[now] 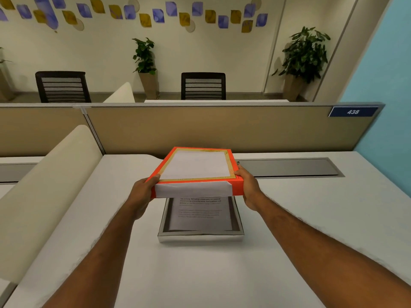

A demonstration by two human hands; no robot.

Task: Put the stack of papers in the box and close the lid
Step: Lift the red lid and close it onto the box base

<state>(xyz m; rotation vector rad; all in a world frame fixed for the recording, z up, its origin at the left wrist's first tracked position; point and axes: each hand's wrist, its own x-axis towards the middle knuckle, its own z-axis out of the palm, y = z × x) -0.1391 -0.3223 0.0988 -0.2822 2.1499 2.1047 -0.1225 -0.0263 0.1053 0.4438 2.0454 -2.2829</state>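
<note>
I have both hands on the lid (195,167), one at each side: my left hand (142,192) grips its 9 o'clock edge with the thumb over the top rim, and my right hand (246,183) clasps its 3 o'clock edge the same way. The lid is orange with a gold border and a white panel on top, and a white strip wraps over its near edge. It hangs in the air, roughly level, above the far half of the box (201,235).

The box sits on the white surface (289,218) at 12 o'clock from me, open, with silver walls. The stack of papers (200,213) lies inside it, printed text facing up; the far part of the sheet is hidden under the lid.

Nothing on the surface lies between the lid and the box. At 9 o'clock a cream curved divider (51,185) runs along the surface edge. At 1 o'clock a grey recessed cable tray (289,166) is set into the surface, just beyond my right hand. A tan partition (222,130) closes off the far edge, carrying one blue plate (353,112) marked 438.

Beyond it I count two black mesh chairs (203,85) and two full potted plants (305,54), with a bit of a third at the far 9 o'clock edge.
</note>
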